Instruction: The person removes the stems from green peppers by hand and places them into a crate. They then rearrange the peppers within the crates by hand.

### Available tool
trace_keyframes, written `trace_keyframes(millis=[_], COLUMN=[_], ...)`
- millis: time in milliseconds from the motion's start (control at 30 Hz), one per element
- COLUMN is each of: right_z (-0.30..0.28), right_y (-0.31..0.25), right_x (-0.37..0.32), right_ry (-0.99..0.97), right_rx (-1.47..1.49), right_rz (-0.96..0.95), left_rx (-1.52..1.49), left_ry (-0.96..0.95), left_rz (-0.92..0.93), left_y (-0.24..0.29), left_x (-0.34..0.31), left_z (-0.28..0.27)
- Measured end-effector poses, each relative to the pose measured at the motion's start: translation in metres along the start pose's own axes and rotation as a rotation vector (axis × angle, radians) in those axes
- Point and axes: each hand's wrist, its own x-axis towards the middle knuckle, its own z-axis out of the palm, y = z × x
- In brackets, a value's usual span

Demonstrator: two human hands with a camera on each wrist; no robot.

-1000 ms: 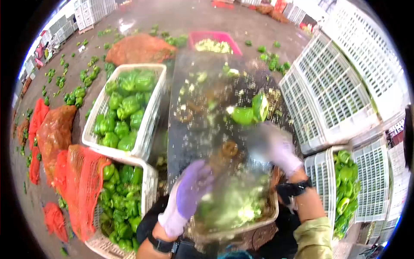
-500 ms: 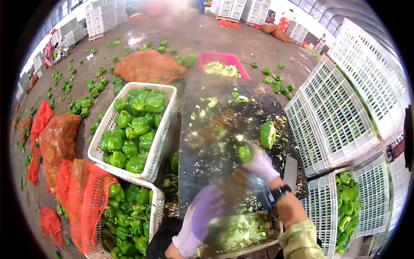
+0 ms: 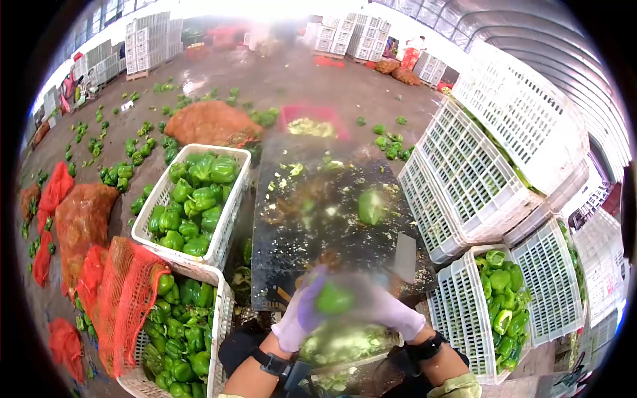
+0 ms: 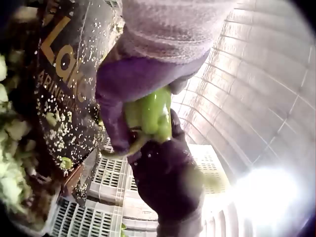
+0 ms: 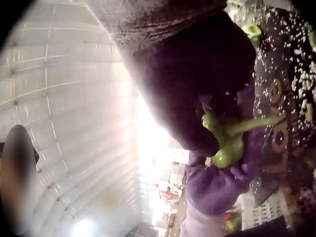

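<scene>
A green bell pepper [image 3: 334, 298] is held low over the near edge of the dark board, between both gloved hands. My left hand [image 3: 305, 306], in a white and purple glove, grips it from the left. Opposite, my right hand [image 3: 383, 306] grips it too, blurred in the head view. The left wrist view shows the pepper [image 4: 154, 114] with fingers wrapped about it from both sides. Its long stem [image 5: 256, 123] sticks out between the hands in the right wrist view. Another pepper, cut [image 3: 370, 207], lies on the board, and a flat metal blade [image 3: 405, 257] rests at its right side.
The dark board [image 3: 279, 249] is strewn with seeds and scraps. Beneath its near edge sits a bin of pale green trimmings [image 3: 348, 345]. Pepper-filled crates [image 3: 247, 174] stand left, stacked white crates [image 3: 458, 179] right, and a pink tub [image 3: 282, 119] beyond.
My right hand has picked up a pepper from the board and drawn it back to meet my left hand. The blade, which half a second ago lay on the board, still lies there.
</scene>
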Motion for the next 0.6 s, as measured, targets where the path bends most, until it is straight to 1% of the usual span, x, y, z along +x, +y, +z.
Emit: trace_keyframes(millis=[67,133,200,233,267,333,367,400,467,533,567,600], right_z=[-0.004,-0.002,0.007,0.013,0.019,0.022,0.023,0.024,0.030,0.043,0.043,0.043], right_y=[-0.019,-0.046,-0.025,-0.017,-0.017,-0.014,-0.013,-0.017,-0.017,-0.010,-0.012,-0.016], right_x=[-0.018,-0.032,-0.034,-0.035,-0.034,-0.031,-0.028,-0.026,-0.017,-0.003,0.001,0.004], right_ry=[-0.019,0.036,0.114,0.150,0.206,0.267,0.296,0.280,0.256,0.153,0.124,0.095], right_rx=[-0.021,-0.189,-0.217,-0.230,-0.367,-0.006,0.175,0.260,0.306,0.542,0.444,0.349], right_rz=[0.048,0.084,-0.060,-0.131,-0.119,-0.015,0.037,0.020,0.154,0.088,0.087,0.088], left_rx=[0.263,-0.192,0.416,0.434,0.452,-0.077,0.111,0.299,-0.114,0.129,0.256,0.297], left_ry=[-0.055,-0.041,-0.195,-0.211,-0.226,-0.143,-0.124,-0.102,-0.025,-0.054,-0.068,0.016], left_rz=[0.035,-0.243,0.053,0.068,0.084,-0.153,0.006,0.167,0.037,0.220,0.314,0.288], left_y=[-0.010,0.005,-0.006,-0.008,-0.008,0.000,-0.001,-0.004,0.009,0.002,0.003,0.004], left_x=[-0.003,-0.017,-0.012,-0.011,-0.012,-0.014,-0.015,-0.015,-0.020,-0.021,-0.021,-0.022], left_z=[-0.001,0.020,0.008,0.004,0.004,0.009,0.011,0.017,0.026,0.014,0.011,0.011])
